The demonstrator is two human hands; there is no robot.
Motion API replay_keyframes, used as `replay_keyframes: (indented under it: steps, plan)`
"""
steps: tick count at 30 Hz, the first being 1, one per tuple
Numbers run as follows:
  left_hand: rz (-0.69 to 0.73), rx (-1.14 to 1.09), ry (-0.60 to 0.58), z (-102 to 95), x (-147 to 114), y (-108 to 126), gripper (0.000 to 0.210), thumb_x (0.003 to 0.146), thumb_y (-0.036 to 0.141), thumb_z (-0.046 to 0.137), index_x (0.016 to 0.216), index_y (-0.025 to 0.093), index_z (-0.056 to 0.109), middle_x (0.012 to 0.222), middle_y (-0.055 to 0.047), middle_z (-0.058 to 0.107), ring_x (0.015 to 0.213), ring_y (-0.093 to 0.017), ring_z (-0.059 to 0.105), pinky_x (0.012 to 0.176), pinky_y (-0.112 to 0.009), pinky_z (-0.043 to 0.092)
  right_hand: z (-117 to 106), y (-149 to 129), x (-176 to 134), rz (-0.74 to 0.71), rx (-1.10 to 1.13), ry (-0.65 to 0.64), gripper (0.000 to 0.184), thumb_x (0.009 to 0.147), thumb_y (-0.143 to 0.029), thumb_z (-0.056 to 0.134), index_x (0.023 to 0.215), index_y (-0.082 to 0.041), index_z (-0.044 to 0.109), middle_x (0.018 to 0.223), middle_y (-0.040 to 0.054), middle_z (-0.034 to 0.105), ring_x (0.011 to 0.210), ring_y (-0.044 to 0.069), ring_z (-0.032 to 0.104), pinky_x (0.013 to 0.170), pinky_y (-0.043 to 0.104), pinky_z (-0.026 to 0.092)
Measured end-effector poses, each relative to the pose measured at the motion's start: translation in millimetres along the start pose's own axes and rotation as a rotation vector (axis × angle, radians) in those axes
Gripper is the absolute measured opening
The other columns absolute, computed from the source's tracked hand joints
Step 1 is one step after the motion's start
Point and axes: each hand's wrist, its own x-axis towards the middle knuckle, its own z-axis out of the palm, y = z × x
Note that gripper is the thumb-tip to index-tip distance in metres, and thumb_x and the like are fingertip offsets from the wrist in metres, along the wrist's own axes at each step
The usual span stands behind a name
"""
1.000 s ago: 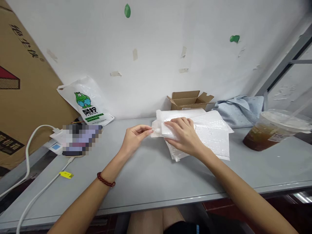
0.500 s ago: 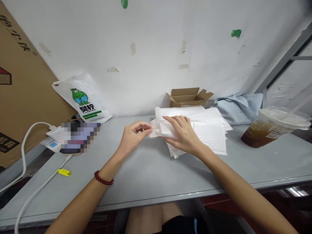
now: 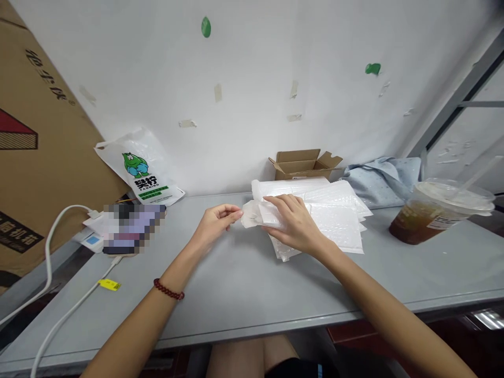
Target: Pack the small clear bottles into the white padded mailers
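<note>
My right hand (image 3: 293, 223) grips a small white bubble mailer (image 3: 271, 214), its fingers over the top and its thumb along the near side. The mailer's crumpled, off-white end flap (image 3: 250, 214) sticks out to the left. At the tip of that flap is my left hand (image 3: 218, 223), fingers curled and drawn together; whether they pinch anything is too small to tell. Beneath and behind my right hand lies a loose stack of white bubble mailers (image 3: 336, 226), overlapping at different angles.
An open cardboard box (image 3: 301, 164) and a light blue cloth bag (image 3: 384, 181) stand by the wall. At right is a drink cup (image 3: 437, 212) with a straw. To the left are a phone (image 3: 134, 228), a white cable (image 3: 74, 310), a printed plastic bag (image 3: 147, 173) and a large carton (image 3: 47, 157).
My left hand's fingertips have shifted slightly left, to the flap's outer edge, and more of the flap shows. My right hand keeps its grip. The whole view has tilted up slightly.
</note>
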Motion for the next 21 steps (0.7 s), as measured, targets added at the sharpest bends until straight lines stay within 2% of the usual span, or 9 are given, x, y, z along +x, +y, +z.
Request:
replay_keyframes:
  steps: [3, 5, 9, 12, 14, 18, 21]
  plan:
    - [-0.047, -0.049, -0.208, 2.3, 2, -5, 0.032, 0.069, 0.044, 0.070, 0.083, 0.015, 0.072, 0.083, -0.007, 0.067, 0.073, -0.015, 0.056, 0.065, -0.026, 0.043, 2, -4, 1, -0.017, -0.001, -0.006, 0.050, 0.082, -0.035, 0.057, 0.125, -0.017, 0.041, 0.108, 0.0116, 0.058, 0.099, 0.026, 0.050, 0.082, 0.039, 0.036]
    - [-0.058, -0.060, -0.264, 5.0, 3, -8, 0.032, 0.069, 0.044, 0.070, 0.078, 0.014, 0.072, 0.075, -0.006, 0.066, 0.069, -0.015, 0.055, 0.067, -0.028, 0.043, 2, -7, 1, -0.030, -0.022, -0.024, 0.051, 0.081, -0.034, 0.057, 0.126, -0.016, 0.041, 0.110, 0.0120, 0.057, 0.099, 0.026, 0.050, 0.082, 0.039, 0.036]
    - [-0.045, -0.073, -0.129, 2.0, 4, -8, 0.033, 0.067, 0.044, 0.072, 0.080, 0.013, 0.072, 0.071, -0.004, 0.066, 0.065, -0.014, 0.056, 0.065, -0.028, 0.043, -4, -6, 2, 0.000, -0.130, -0.096, 0.061, 0.077, -0.037, 0.058, 0.130, -0.015, 0.038, 0.115, 0.0135, 0.054, 0.101, 0.028, 0.047, 0.087, 0.044, 0.031]
    - [-0.019, -0.102, 0.011, -10.0, 5, -5, 0.034, 0.064, 0.044, 0.074, 0.078, 0.013, 0.072, 0.072, -0.005, 0.068, 0.064, -0.015, 0.057, 0.062, -0.026, 0.042, -12, 3, 2, 0.078, -0.220, -0.124, 0.069, 0.072, -0.037, 0.059, 0.132, -0.014, 0.035, 0.117, 0.0155, 0.052, 0.105, 0.031, 0.045, 0.092, 0.050, 0.027]
    - [-0.010, -0.109, 0.055, -18.4, 6, -2, 0.034, 0.062, 0.042, 0.075, 0.078, 0.013, 0.072, 0.074, -0.005, 0.069, 0.067, -0.016, 0.059, 0.062, -0.026, 0.043, -16, 9, 2, 0.104, -0.245, -0.121, 0.069, 0.071, -0.037, 0.059, 0.131, -0.014, 0.036, 0.117, 0.0155, 0.051, 0.106, 0.031, 0.044, 0.093, 0.051, 0.025]
    - [-0.017, -0.140, 0.042, -26.7, 6, -1, 0.030, 0.062, 0.040, 0.075, 0.080, 0.015, 0.073, 0.080, -0.006, 0.071, 0.071, -0.017, 0.061, 0.064, -0.026, 0.045, -17, 12, 2, 0.079, -0.217, -0.062, 0.060, 0.071, -0.033, 0.060, 0.126, -0.017, 0.042, 0.111, 0.0130, 0.054, 0.101, 0.029, 0.046, 0.092, 0.048, 0.029]
    - [-0.068, -0.198, -0.050, -26.8, 6, -2, 0.028, 0.061, 0.036, 0.077, 0.081, 0.017, 0.073, 0.081, -0.006, 0.072, 0.072, -0.018, 0.063, 0.064, -0.026, 0.046, -14, 10, 2, 0.032, -0.145, -0.014, 0.050, 0.072, -0.025, 0.059, 0.120, -0.019, 0.048, 0.103, 0.0101, 0.056, 0.094, 0.026, 0.048, 0.087, 0.043, 0.034]
